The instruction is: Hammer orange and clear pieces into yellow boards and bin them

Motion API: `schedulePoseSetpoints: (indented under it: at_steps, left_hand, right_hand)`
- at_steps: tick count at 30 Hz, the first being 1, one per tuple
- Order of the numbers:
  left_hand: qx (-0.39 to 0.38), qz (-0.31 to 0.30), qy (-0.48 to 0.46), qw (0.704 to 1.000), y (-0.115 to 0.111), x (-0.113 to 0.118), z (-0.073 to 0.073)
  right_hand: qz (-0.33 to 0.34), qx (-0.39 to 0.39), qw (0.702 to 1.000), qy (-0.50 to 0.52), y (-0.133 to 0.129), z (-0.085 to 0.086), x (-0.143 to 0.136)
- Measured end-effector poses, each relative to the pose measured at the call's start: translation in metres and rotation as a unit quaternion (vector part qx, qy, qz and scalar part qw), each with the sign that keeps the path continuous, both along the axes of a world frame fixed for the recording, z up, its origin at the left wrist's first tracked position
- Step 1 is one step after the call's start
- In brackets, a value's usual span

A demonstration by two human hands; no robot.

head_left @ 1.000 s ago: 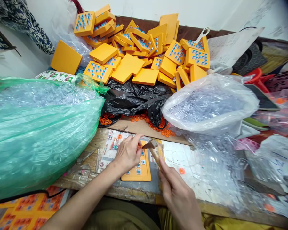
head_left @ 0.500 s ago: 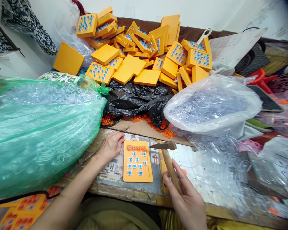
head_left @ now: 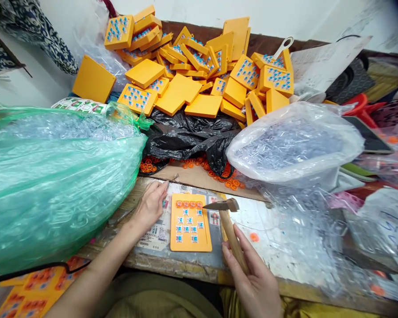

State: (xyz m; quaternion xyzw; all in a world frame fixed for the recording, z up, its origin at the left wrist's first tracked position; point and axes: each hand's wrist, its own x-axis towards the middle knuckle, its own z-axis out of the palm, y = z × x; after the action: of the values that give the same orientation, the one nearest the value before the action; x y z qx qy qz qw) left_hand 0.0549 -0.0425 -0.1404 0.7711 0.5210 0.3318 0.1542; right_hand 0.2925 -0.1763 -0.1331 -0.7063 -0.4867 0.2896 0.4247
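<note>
A yellow plastic panel (head_left: 190, 245) lies flat on the paper-covered bench before me. Along its top runs a row of orange transparent rings; below them sit several blue pieces in clear square frames. To the panel's left, my left hand (head_left: 151, 204) rests near the top corner, holding nothing visible, its fingers loosely stretched and a little apart. My right hand (head_left: 252, 276) is closed round the wooden handle of a hammer (head_left: 234, 236). The hammer's pointed metal head hangs over the panel's right edge, its tip close to the last orange ring.
A green bag (head_left: 63, 190) of clear plastic pieces bulges at left, a white bag (head_left: 295, 172) of them at right. Loose clear pieces (head_left: 305, 234) spread below it. Behind lie a black bag (head_left: 189, 137), orange rings (head_left: 232, 183) and a heap of yellow cases (head_left: 204, 106).
My left hand has drawn slightly left from the panel's corner and its fingers have loosened. My right hand and the hammer have shifted a little left, over the panel's edge.
</note>
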Motion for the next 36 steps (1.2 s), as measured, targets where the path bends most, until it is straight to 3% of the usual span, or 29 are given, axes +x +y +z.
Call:
schedulePoseSetpoints:
  at_steps: [2,5,9,15,22,29,33,36]
  left_hand:
    - [0.028,-0.013,-0.03,0.999,-0.013,0.015,0.009]
    - [0.041,-0.079,-0.035,0.995,-0.028,0.046,0.02]
    - [0.039,-0.102,-0.004,0.994,-0.034,0.073,0.018]
    - [0.074,-0.072,-0.02,0.994,-0.033,0.072,0.008]
    - [0.08,-0.062,-0.063,0.993,-0.034,0.072,0.007]
    - [0.067,-0.049,-0.052,0.995,-0.037,0.073,0.008]
    - [0.068,-0.04,-0.054,0.995,-0.038,0.072,0.006]
    - [0.068,-0.035,-0.055,0.996,-0.038,0.072,0.003]
  right_hand:
    - [0.009,0.018,0.999,-0.027,-0.003,-0.001,0.002]
    - [0.042,0.047,0.996,-0.062,-0.004,0.0,0.002]
    - [0.064,0.088,0.988,-0.109,-0.002,0.003,0.002]
    - [0.145,0.109,0.961,-0.209,-0.002,0.008,0.007]
    - [0.074,0.17,0.973,-0.14,0.0,0.018,0.003]
    - [0.161,0.137,0.949,-0.234,0.005,0.016,0.005]
    - [0.127,0.195,0.944,-0.234,0.005,0.017,0.005]
    - [0.159,0.168,0.941,-0.248,0.005,0.014,0.007]
